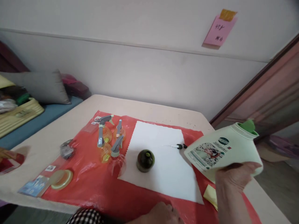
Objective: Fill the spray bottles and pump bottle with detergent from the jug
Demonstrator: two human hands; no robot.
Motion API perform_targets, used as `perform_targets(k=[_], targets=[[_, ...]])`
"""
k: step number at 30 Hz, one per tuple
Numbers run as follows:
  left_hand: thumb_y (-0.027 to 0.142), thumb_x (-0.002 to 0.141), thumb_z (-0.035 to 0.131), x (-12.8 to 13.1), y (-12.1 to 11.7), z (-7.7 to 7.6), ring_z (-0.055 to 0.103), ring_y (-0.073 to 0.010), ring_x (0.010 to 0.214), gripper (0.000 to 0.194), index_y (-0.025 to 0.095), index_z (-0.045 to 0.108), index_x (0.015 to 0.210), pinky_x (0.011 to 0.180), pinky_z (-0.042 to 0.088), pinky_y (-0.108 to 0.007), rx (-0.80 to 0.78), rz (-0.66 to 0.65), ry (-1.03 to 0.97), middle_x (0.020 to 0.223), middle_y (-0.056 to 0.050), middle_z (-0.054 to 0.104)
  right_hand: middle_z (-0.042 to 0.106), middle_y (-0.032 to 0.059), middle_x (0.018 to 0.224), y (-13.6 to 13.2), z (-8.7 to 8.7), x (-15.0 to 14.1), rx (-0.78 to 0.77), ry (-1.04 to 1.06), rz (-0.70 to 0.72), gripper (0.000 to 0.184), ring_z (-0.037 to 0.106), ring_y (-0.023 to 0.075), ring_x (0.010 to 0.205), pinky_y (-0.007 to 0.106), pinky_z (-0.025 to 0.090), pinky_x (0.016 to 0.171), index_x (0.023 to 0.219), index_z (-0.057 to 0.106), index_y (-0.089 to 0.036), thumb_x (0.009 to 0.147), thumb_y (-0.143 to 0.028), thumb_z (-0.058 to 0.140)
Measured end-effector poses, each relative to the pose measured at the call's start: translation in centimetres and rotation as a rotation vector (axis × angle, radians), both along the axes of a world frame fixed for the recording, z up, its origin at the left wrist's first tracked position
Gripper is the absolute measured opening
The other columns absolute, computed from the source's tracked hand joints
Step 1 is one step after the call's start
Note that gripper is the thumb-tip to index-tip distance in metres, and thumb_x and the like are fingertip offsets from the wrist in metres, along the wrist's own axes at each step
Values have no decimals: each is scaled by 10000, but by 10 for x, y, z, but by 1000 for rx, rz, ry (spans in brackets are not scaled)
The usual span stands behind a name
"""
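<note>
My right hand (235, 175) is wrapped round a pale green plastic bottle (224, 152) with a printed label. The bottle is tilted above the right side of the table, and something green shows in its uncapped mouth. At the bottom edge my left hand (163, 214) is partly cut off; its fingers curl under, and whatever they may hold is hidden. Between the hands, a small round dark green bottle (145, 160) stands on a white sheet (161, 182). To its right lies a thin white and dark green tool (176, 146), its kind unclear.
Several clear spray bottles (115, 152) stand left of the sheet on red plastic (93, 186). A round lid (62, 179), a grey crumpled item (67, 150) and a yellow cloth (211, 195) lie about. Another person's hand (6, 154) is at the left edge. A wall (140, 71) stands behind.
</note>
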State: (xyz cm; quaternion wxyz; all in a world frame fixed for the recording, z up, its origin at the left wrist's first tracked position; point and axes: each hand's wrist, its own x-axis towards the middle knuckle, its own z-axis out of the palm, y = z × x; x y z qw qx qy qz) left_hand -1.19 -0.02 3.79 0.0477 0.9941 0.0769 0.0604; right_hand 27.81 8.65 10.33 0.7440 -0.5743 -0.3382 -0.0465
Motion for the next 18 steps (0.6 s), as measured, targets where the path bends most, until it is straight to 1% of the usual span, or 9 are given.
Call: perform_targets(k=[2, 4, 8, 10, 13, 16, 18], targets=[[266, 844, 667, 0, 0, -2, 620, -164, 560, 129, 172, 606, 778, 353, 143, -237, 7, 3, -22, 683, -32, 687, 441, 118, 1485, 1, 3, -7, 67, 115, 58, 670, 410, 356, 1361, 572, 414, 1053, 1495, 409, -188, 999, -592, 209], [256, 851, 659, 1, 0, -3, 612, -162, 542, 129, 168, 608, 772, 355, 165, -237, 13, 14, -23, 685, -34, 691, 486, 107, 1446, 3, 4, -14, 104, 203, 100, 640, 425, 333, 1356, 584, 373, 1082, 1452, 460, -206, 987, -612, 287], [282, 865, 661, 0, 0, 1, 636, -159, 560, 162, 159, 607, 775, 362, 166, -241, 12, 21, 3, 721, -38, 718, 568, 133, 1340, 12, -2, -25, 84, 268, 102, 699, 527, 303, 1263, 527, 396, 1083, 1408, 499, -160, 972, -648, 254], [298, 877, 651, -1, 0, 3, 649, -160, 580, 176, 156, 611, 781, 366, 166, -244, -6, 14, 12, 744, -40, 728, 608, 139, 1271, 17, -7, -27, 56, 290, 94, 722, 560, 304, 1218, 505, 443, 1046, 1388, 516, -151, 953, -668, 263], [290, 881, 638, -2, 1, 7, 648, -169, 582, 155, 152, 633, 812, 363, 202, -245, -21, 14, 36, 758, -54, 731, 642, 142, 1179, 23, -13, -25, 8, 297, 73, 760, 609, 317, 1126, 475, 523, 939, 1325, 560, -150, 915, -714, 259], [270, 865, 652, -1, 2, 10, 654, -181, 598, 129, 147, 639, 829, 362, 236, -247, -25, 13, 66, 761, -61, 728, 644, 139, 1118, 22, -16, -20, -40, 293, 43, 792, 642, 311, 1006, 459, 553, 846, 1271, 567, -149, 890, -746, 211], [276, 866, 653, -1, 1, 11, 657, -185, 601, 140, 148, 631, 814, 359, 237, -250, -25, 9, 57, 751, -57, 723, 639, 124, 1041, 17, -17, -17, -96, 279, 50, 768, 644, 294, 911, 443, 560, 766, 1222, 558, -154, 891, -744, 193]])
